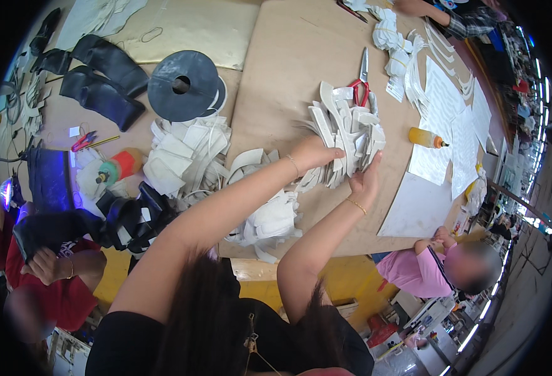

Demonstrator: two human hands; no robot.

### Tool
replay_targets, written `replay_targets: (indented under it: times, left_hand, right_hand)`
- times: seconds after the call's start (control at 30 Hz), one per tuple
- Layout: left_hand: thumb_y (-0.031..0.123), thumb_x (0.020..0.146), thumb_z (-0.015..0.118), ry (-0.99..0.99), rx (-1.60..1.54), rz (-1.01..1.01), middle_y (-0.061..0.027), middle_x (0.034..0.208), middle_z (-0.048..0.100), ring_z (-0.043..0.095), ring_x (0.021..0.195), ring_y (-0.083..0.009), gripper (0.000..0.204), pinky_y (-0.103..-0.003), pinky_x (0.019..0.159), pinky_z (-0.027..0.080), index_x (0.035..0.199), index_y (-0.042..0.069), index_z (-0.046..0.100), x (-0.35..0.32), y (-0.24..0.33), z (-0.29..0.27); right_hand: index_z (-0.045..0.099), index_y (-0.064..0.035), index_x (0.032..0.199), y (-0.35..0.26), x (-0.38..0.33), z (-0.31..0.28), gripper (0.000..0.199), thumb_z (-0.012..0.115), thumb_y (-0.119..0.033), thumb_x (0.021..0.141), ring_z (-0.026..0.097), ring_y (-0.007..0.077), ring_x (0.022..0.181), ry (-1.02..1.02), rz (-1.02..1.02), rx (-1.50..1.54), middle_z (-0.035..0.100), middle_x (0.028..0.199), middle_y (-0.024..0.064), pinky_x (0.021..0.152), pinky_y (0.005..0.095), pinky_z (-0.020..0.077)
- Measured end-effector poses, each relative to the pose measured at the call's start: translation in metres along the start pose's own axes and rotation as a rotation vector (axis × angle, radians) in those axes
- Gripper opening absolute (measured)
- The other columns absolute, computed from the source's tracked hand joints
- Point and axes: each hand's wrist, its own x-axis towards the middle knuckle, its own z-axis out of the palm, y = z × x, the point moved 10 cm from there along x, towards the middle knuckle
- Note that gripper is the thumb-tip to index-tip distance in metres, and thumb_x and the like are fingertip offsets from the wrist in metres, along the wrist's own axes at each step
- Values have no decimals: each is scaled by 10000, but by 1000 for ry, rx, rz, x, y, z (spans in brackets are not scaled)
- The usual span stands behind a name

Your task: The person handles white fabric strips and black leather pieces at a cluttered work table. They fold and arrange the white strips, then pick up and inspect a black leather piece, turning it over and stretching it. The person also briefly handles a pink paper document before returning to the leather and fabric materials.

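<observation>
A thick bunch of curved off-white cut pieces (349, 135) is gathered between my two hands above the brown-covered table. My left hand (315, 153) grips its left side, the thumb laid across the front. On the right side, my right hand (366, 178) presses against the lower edge with its fingers wrapped around behind. Some pieces at the upper left are blurred by motion. Just beyond the bunch lie scissors (362, 78) with red handles, blades pointing away. Nearer to me, under my left forearm, a loose pile of white pieces (268, 216) spreads over the table edge.
To the left are a black spool (183, 86), more white pieces (185, 150), black boot-shaped parts (103, 78) and a red-green bottle (120, 166). A yellow glue bottle (427, 138) and white sheets (442, 94) lie right. Co-workers sit at left, right and far right.
</observation>
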Motion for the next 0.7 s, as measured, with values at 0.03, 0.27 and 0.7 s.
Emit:
replay_targets:
  times: [0.03,0.27,0.7]
  left_hand:
    - [224,853,647,-26,-76,28,-103,1191,612,576,1068,-182,439,-306,896,457,1225,6,565,1,1,3]
    - [283,875,645,-183,-430,-78,-102,1223,584,571,1075,-191,514,-337,896,489,1286,7,504,-8,-4,0]
    - [321,910,582,-198,-52,5,-105,1321,523,505,1181,-182,533,-291,983,400,1326,7,472,-20,4,-18]
  right_hand:
    - [433,-99,1360,7,3,0,714,433,-635,888,502,249,1163,-44,55,33,517,1302,83,930,434,450]
    - [334,-113,1422,6,-15,17,668,392,-566,935,402,275,1292,-167,151,-20,397,1428,91,1058,461,357]
    - [347,-87,1404,15,-31,43,642,513,-467,915,411,282,1275,-312,9,295,413,1409,90,1071,451,350]
